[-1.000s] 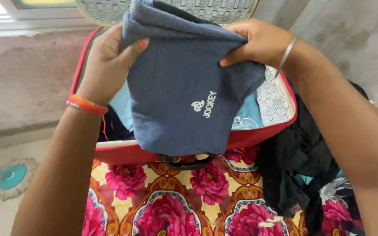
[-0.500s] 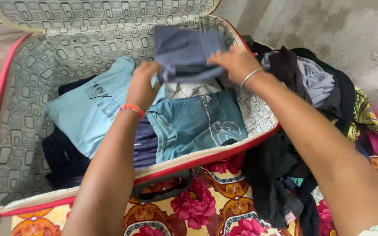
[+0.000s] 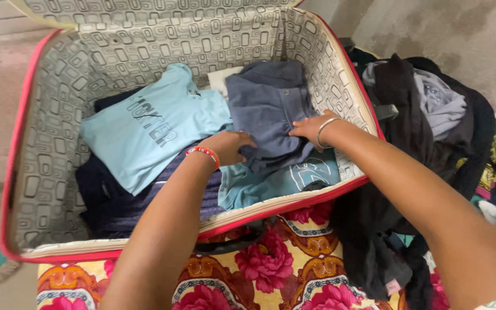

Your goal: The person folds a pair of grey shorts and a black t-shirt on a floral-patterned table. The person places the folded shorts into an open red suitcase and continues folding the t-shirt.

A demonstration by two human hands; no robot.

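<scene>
A person is leaning over an open red-edged suitcase (image 3: 18, 172) lined in patterned fabric, pressing 2 hands onto a folded grey-blue garment (image 3: 268, 109) lying at the case's right side, atop a teal item (image 3: 282, 181). The left hand (image 3: 229, 146), an orange band at its wrist, is gripping the garment's lower edge, fingers curled. The right hand (image 3: 311, 125), wearing a silver bangle, is resting flat, fingers extended. A light blue T-shirt (image 3: 150, 129) is lying beside it; dark clothes (image 3: 426, 126) are piled outside on a floral bedsheet (image 3: 271, 270).

Folded grey-blue garment (image 3: 271, 109), lying flat inside open suitcase (image 3: 47, 143), on top of teal clothes, right of light-blue shirt (image 3: 150, 129).
</scene>
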